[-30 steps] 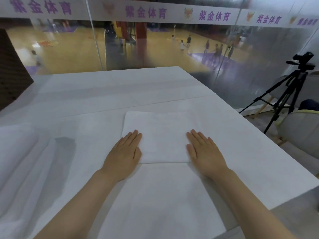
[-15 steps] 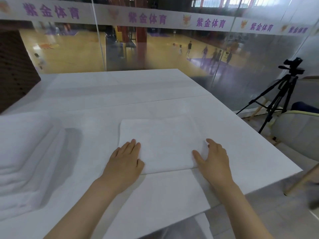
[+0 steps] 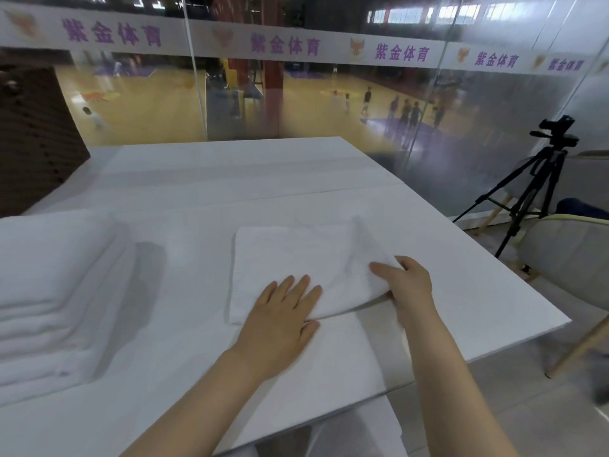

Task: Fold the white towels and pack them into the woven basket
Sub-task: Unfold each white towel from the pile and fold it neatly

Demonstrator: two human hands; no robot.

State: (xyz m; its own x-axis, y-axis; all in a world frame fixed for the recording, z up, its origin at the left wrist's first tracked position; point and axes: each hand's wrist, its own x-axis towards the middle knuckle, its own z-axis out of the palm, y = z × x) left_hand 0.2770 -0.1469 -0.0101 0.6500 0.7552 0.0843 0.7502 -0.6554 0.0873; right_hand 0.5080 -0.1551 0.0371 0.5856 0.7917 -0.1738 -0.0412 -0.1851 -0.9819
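Observation:
A folded white towel [image 3: 296,255] lies on the white table [image 3: 461,282] in front of me. My left hand [image 3: 280,321] presses flat on its near left part, fingers spread. My right hand [image 3: 407,285] grips the towel's right edge and has lifted it off the table, folding it toward the left. A stack of folded white towels [image 3: 49,291] sits at the left of the table. No woven basket is in view.
A camera on a black tripod [image 3: 534,183] stands on the floor to the right, beside a pale chair [image 3: 570,255]. The table's right edge and near corner lie close to my right hand. A glass wall stands behind the table.
My right hand has gone from lying flat on the towel to gripping its right edge and lifting it leftward. My left hand stayed pressed down. The view swung left, revealing the stack.

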